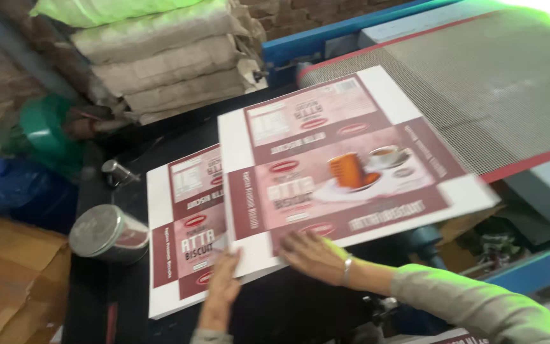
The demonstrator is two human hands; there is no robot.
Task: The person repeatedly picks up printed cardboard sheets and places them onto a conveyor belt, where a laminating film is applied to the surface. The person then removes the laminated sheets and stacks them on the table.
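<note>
A large printed cardboard sheet [345, 159], maroon and white with a picture of biscuits and a cup, lies tilted, partly over a grey mesh conveyor belt [498, 83]. My right hand [313, 255] rests flat, fingers spread, on its near edge; a bracelet is on the wrist. My left hand [223, 280] lies flat on the near corner where that sheet overlaps a second, similar printed sheet [183, 229] lying underneath on the black table [97, 293]. Neither hand grips anything.
A metal tin [108, 234] lies on its side on the table at the left, with a small metal object [117, 171] behind it. Stacked sacks [167, 57] stand at the back. A cardboard box [14, 280] and blue and green containers [20, 185] sit left. Blue machine frame [529, 267] runs right.
</note>
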